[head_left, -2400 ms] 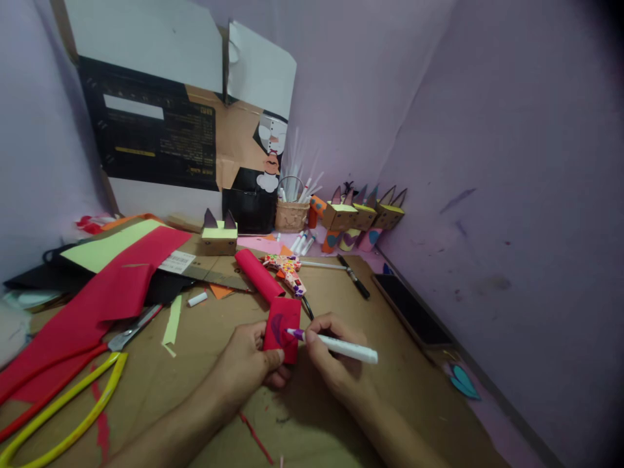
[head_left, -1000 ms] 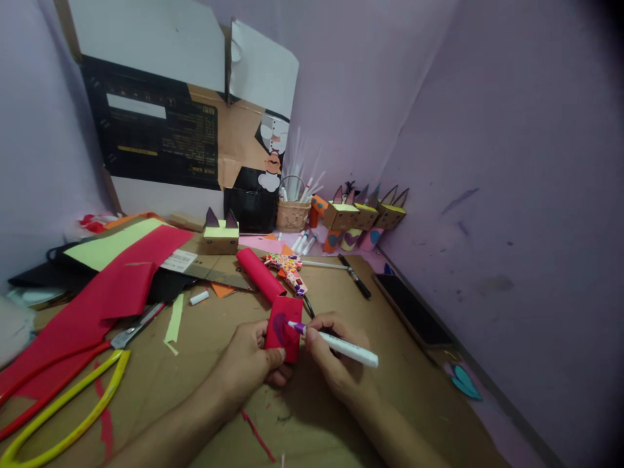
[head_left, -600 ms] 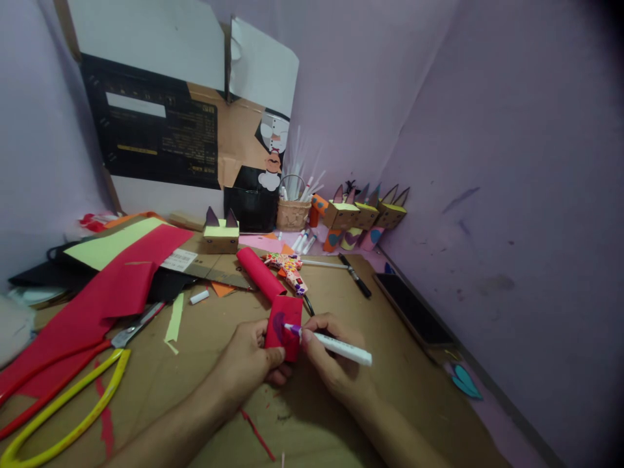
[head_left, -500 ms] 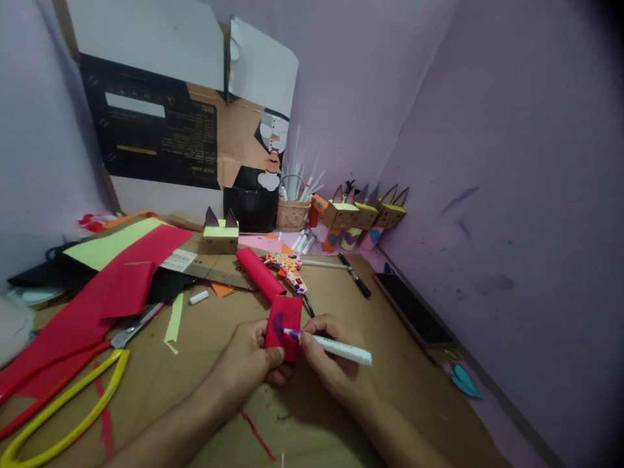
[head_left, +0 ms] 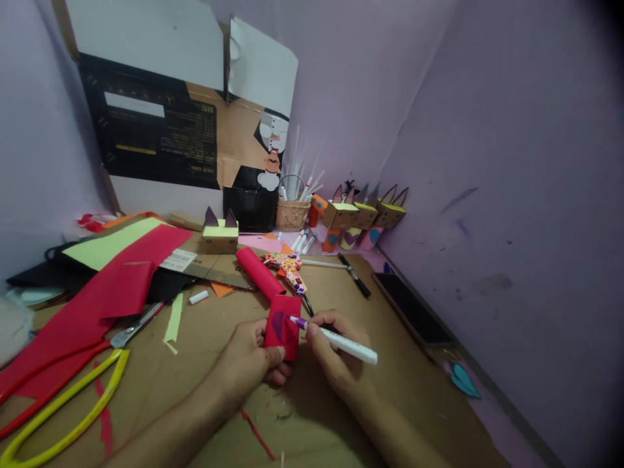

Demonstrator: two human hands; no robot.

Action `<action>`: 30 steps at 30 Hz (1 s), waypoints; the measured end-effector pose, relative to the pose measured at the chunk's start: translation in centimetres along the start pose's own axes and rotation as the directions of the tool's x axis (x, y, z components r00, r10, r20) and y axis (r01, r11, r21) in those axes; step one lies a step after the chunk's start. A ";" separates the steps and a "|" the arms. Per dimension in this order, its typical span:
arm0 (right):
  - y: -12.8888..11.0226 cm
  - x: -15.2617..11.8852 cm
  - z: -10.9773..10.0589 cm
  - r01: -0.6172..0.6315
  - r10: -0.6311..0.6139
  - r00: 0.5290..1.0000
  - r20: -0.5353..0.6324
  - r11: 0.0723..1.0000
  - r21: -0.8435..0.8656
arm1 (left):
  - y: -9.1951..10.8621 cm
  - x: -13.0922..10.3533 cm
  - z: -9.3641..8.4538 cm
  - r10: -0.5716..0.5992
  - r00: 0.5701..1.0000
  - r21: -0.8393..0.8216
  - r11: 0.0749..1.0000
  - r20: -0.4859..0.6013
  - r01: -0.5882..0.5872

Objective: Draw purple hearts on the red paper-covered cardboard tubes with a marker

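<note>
The red paper piece [head_left: 288,308] sits just below centre frame, pinched in the closed grip of the left hand [head_left: 256,357]; the right hand [head_left: 337,365] curls round a marker [head_left: 347,344]. I'd brace the paper and use short strokes along the purple patch [head_left: 279,327]. Half a second ago the marker's tip was lower; now it's nearer the red roll [head_left: 258,272].

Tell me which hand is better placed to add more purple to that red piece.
Probably the right hand: it holds the white marker, tip toward the purple patch on the red piece. The left hand is occupied gripping that piece.
</note>
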State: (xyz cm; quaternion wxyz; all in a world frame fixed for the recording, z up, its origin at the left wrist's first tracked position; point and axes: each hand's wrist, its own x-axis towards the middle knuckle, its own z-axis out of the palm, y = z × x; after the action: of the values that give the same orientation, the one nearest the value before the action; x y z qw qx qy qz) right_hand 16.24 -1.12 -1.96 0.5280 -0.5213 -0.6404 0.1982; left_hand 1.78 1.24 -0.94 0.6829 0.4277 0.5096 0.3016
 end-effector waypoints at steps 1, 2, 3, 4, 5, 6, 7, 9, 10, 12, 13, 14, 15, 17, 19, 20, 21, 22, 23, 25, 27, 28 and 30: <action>0.0 0.0 0.0 0.008 -0.008 1.000 0.000 1.000 -0.006 | 0.0 0.0 0.0 -0.002 1.000 -0.001 1.000 -0.002 0.002; 0.0 0.0 0.0 0.016 -0.016 1.000 -0.001 1.000 -0.010 | 0.0 0.1 0.0 -0.004 1.000 -0.002 1.000 -0.002 0.004; 0.0 0.0 0.1 0.024 -0.024 1.000 -0.002 1.000 -0.011 | 0.0 0.1 0.0 -0.006 1.000 -0.001 1.000 -0.001 0.006; 0.0 0.0 0.1 0.031 -0.031 1.000 -0.001 0.999 -0.010 | 0.0 0.1 0.0 -0.006 1.000 0.001 1.000 -0.001 0.006; 0.0 0.0 0.1 0.036 -0.036 0.999 0.001 0.999 -0.007 | 0.0 0.1 -0.1 -0.005 1.000 0.004 1.000 0.000 0.005; 0.0 0.0 0.1 0.036 -0.036 0.999 0.005 0.999 -0.006 | 0.0 0.2 -0.1 -0.002 1.000 0.008 1.000 0.001 0.002; 0.0 0.1 0.1 0.034 -0.034 0.999 0.008 0.999 -0.006 | 0.0 0.2 -0.1 0.001 1.000 0.011 1.000 0.001 -0.001; 0.0 0.1 0.1 0.030 -0.030 0.999 0.009 1.000 -0.008 | 0.0 0.1 -0.1 0.008 1.000 0.015 1.000 0.001 -0.008; 0.0 0.0 0.1 0.029 -0.029 1.000 0.009 1.000 -0.011 | 0.0 0.1 -0.1 0.011 1.000 0.012 1.000 0.003 -0.011; 0.1 0.0 0.2 0.031 -0.031 0.999 0.009 0.999 -0.017 | 0.0 0.1 -0.1 0.013 1.000 -0.001 1.000 0.007 -0.013; 0.1 0.0 0.2 0.033 -0.033 0.999 0.011 0.999 -0.019 | 0.0 0.1 -0.1 0.013 1.000 -0.007 1.000 0.009 -0.013; 0.2 0.0 0.2 0.031 -0.030 0.999 0.016 0.999 -0.020 | 0.1 0.0 -0.1 0.012 1.000 -0.011 1.000 0.009 -0.012; 0.2 0.0 0.2 0.024 -0.024 0.999 0.023 1.000 -0.017 | 0.1 0.0 -0.1 0.011 1.000 -0.013 1.000 0.010 -0.011; 0.2 -0.1 0.2 0.004 -0.004 0.999 0.040 1.000 -0.004 | 0.0 0.0 -0.1 0.010 1.000 -0.008 1.000 0.010 -0.010; 0.2 -0.1 0.2 -0.018 0.018 0.998 0.058 1.000 0.004 | 0.0 0.0 -0.2 0.008 1.000 -0.004 1.000 0.016 -0.008; 0.1 -0.1 0.2 -0.028 0.027 0.997 0.069 1.000 0.005 | -0.1 0.0 -0.2 0.006 1.000 -0.003 1.000 0.019 -0.005; 0.0 -0.1 0.1 -0.035 0.035 0.996 0.082 0.999 0.003 | -0.1 0.0 -0.2 0.003 1.000 -0.002 1.000 0.022 -0.003; -0.1 0.0 0.1 -0.040 0.039 0.995 0.092 0.999 0.002 | -0.2 0.0 -0.2 0.000 1.000 -0.003 1.000 0.024 0.000; -0.2 0.0 0.0 -0.043 0.043 0.994 0.102 0.999 0.000 | -0.2 0.1 -0.2 -0.002 1.000 -0.003 1.000 0.024 0.002; -0.3 0.0 -0.1 -0.046 0.047 0.992 0.118 0.999 -0.005 | -0.2 0.1 -0.2 -0.004 1.000 0.004 1.000 0.019 0.003; -0.4 -0.1 -0.2 -0.048 0.049 0.990 0.134 0.999 -0.012 | -0.2 0.1 -0.2 -0.009 1.000 0.011 1.000 0.014 0.009; -0.5 -0.1 -0.2 -0.051 0.052 0.988 0.145 0.999 -0.013 | -0.2 0.1 -0.2 -0.009 1.000 0.011 1.000 0.013 0.009; -0.4 -0.1 -0.2 -0.054 0.056 0.985 0.162 0.998 -0.015 | -0.2 0.1 -0.2 -0.005 1.000 0.006 1.000 0.012 0.005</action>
State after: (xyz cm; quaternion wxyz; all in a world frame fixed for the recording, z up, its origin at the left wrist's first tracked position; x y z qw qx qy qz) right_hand 16.22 -1.42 -1.56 0.4659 -0.5236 -0.6676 0.2512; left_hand 1.62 1.29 -1.14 0.6856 0.4300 0.5075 0.2958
